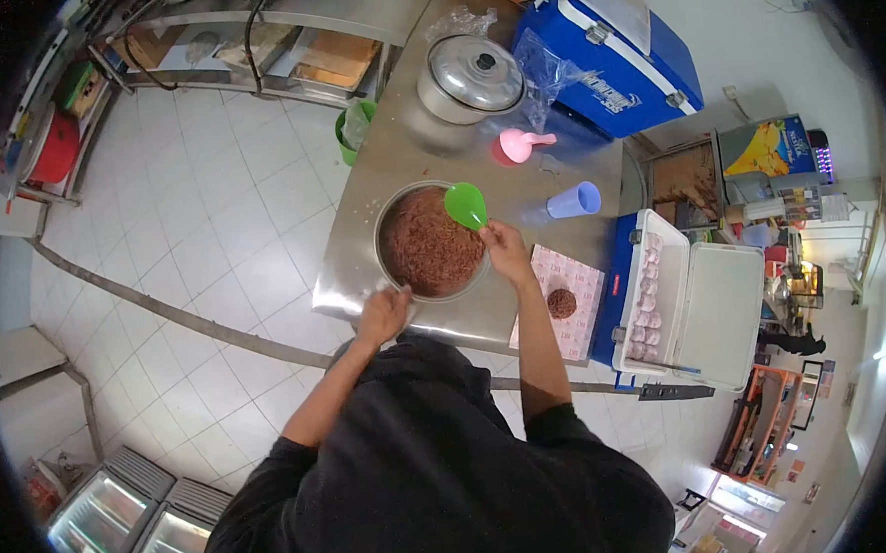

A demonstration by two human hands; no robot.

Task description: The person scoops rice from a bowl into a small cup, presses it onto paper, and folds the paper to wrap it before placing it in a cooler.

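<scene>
A round metal pot point(385, 264) full of reddish-brown grainy food point(426, 239) stands on the steel table. My right hand point(506, 251) grips a green scoop point(466, 205), whose bowl is over the pot's upper right part. My left hand point(385, 314) is closed at the pot's near rim; its fingers seem to pinch the rim. Right of the pot, a round brown portion of food point(562, 303) lies on pink patterned paper point(583, 331). A blue cup point(573, 201) lies on its side farther back, near a pink scoop point(523, 144).
A lidded metal pot point(471, 79) and a closed blue cooler point(609, 56) stand at the back. On the right, an open cooler point(700, 313) holds several wrapped portions point(648, 304). A green bin point(355, 131) is left of the table point(358, 191).
</scene>
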